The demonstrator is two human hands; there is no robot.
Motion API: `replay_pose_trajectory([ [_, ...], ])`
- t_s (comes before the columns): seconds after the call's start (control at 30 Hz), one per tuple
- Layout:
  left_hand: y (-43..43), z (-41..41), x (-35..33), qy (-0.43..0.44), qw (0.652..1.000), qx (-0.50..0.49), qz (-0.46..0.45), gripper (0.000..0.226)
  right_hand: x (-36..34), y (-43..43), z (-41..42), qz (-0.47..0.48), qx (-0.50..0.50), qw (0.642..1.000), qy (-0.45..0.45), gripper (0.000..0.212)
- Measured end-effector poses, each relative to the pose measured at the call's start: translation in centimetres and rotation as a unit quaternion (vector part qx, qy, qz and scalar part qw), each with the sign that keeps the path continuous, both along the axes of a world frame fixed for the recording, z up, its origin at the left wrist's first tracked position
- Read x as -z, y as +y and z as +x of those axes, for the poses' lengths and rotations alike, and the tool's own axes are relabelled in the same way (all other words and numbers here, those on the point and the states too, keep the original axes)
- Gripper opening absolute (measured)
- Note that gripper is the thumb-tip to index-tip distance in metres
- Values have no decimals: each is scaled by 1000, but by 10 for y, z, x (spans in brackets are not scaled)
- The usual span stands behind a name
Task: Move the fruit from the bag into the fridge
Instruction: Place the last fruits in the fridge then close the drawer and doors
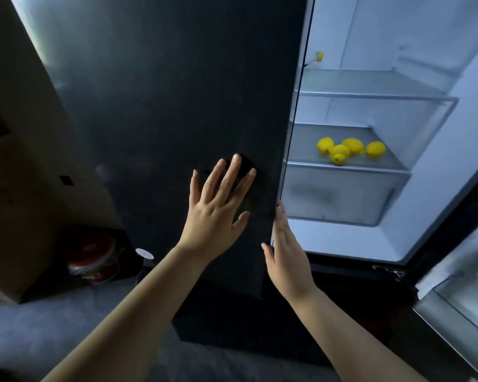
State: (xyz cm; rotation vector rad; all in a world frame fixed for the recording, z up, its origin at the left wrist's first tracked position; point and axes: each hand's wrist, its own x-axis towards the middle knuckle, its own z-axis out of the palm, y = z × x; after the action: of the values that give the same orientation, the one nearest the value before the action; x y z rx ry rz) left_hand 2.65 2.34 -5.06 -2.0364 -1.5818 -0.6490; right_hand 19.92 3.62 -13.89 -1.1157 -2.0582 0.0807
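Note:
Several yellow lemons [349, 150] lie together on a lower glass shelf [342, 168] inside the lit fridge. The dark left fridge door [177, 106] covers the left half of the fridge. My left hand [218, 208] rests flat on that door's front, fingers spread. My right hand [286, 249] lies along the door's right edge, fingertips at the edge, holding nothing I can see. No bag is in view.
The right fridge door [458, 299] stands swung out at the lower right, its bins showing. A yellow-capped bottle [316, 57] sits on an upper shelf. A red and white container [97, 260] and a cardboard box [9, 216] stand on the floor at left.

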Motion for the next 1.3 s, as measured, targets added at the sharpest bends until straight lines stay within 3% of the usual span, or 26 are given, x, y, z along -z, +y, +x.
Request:
replay_pose_trajectory([
  [0.13, 34, 1, -1, 25, 1000, 7, -11, 88, -4, 31, -8, -21, 74, 997, -7, 95],
  [0.33, 66, 7, 9, 38, 999, 1, -3, 101, -7, 59, -8, -39, 103, 994, -29, 102],
  [0.57, 72, 5, 15, 29, 999, 21, 15, 99, -1, 56, -10, -40, 146, 988, -31, 98],
  [0.83, 54, 14, 6, -24, 998, 54, -20, 90, 19, 14, 10, -71, 142, 985, -71, 73],
  [1.07, 8, 90, 9, -39, 979, 192, -63, 79, 3, -56, 96, -32, 203, 977, -55, 54],
  [1.3, -63, 228, 17, -18, 933, 345, -100, 74, -7, -161, 250, -61, 360, 930, -48, 54],
])
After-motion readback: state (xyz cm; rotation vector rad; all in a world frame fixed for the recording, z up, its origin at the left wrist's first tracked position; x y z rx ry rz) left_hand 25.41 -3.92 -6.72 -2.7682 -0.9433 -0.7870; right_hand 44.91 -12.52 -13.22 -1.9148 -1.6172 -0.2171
